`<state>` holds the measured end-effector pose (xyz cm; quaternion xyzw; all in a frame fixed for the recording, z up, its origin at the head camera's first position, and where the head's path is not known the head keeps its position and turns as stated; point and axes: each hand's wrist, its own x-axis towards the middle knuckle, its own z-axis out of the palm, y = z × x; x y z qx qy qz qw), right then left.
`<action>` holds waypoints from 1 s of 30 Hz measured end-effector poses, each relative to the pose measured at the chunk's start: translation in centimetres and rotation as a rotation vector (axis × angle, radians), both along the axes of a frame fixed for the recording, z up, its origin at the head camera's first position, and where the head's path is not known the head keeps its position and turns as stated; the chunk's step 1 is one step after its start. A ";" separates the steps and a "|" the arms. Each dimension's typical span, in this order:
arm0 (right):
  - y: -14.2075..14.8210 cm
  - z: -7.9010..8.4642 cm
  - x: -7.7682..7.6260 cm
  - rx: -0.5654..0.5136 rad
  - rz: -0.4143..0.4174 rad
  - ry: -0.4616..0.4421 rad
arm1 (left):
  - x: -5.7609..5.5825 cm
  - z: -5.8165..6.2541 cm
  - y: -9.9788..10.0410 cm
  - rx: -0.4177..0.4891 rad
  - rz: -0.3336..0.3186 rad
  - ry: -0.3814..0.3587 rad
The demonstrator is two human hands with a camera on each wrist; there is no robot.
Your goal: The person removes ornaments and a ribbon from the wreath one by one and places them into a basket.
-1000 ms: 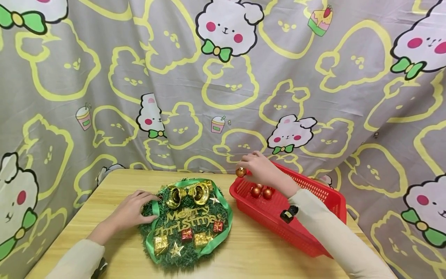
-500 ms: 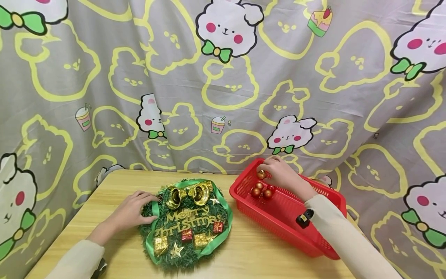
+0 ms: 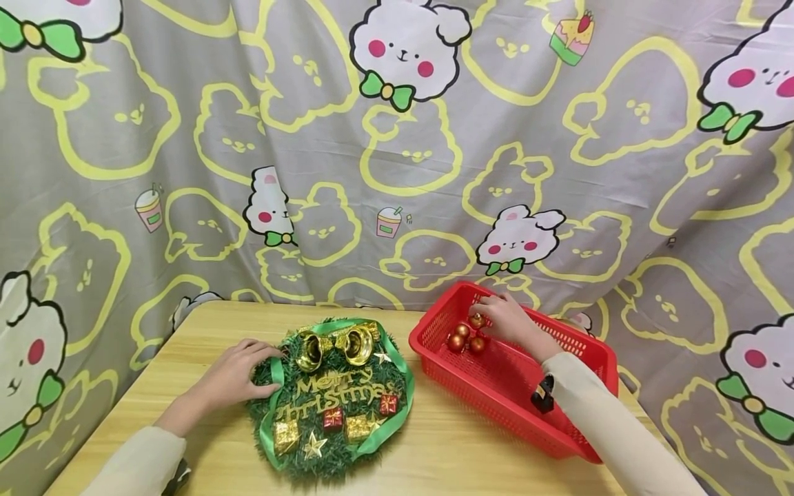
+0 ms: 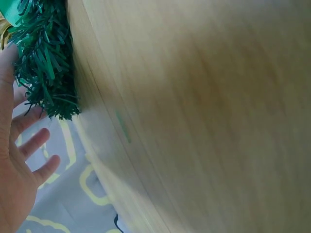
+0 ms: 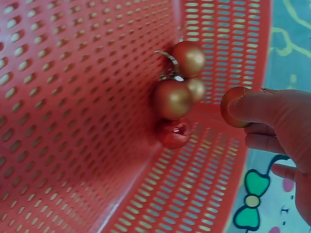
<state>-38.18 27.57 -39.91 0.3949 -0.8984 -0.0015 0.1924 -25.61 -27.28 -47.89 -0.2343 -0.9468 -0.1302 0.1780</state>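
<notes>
My left hand (image 3: 238,372) rests at the left edge of a green tinsel Christmas wreath (image 3: 322,461), its fingers extended and spread in the left wrist view. Green ribbon, gold bells (image 3: 356,346), gift boxes, stars and gold "Merry Christmas" lettering decorate the wreath. Between thumb and fingers, my right hand (image 3: 505,320) pinches a gold Christmas ball (image 5: 234,108) inside the far left part of the red basket (image 3: 490,406). Several gold balls (image 5: 173,99) lie together at that end, with a shiny red ornament (image 5: 174,133) beside them in the right wrist view.
The wreath and basket stand side by side on a light wooden table (image 3: 434,461). Behind the table hangs a grey curtain (image 3: 335,158) with yellow outlines and white rabbits. The basket's perforated walls rise around the right hand.
My right hand has moved from above the basket's left rim rightward and down into the basket, carrying the gold Christmas ball. My left hand and the wreath have stayed still.
</notes>
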 end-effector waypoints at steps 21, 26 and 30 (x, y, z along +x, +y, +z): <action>0.3 -3.4 -1.4 0.086 -0.031 0.052 | -0.2 -0.2 0.0 -0.013 0.011 -0.023; 0.2 -3.8 -1.6 0.087 -0.025 0.051 | -0.2 -0.3 0.0 -0.009 0.007 -0.001; 0.1 -4.0 -1.8 0.097 -0.038 0.047 | -0.1 -0.3 0.0 -0.003 0.006 0.000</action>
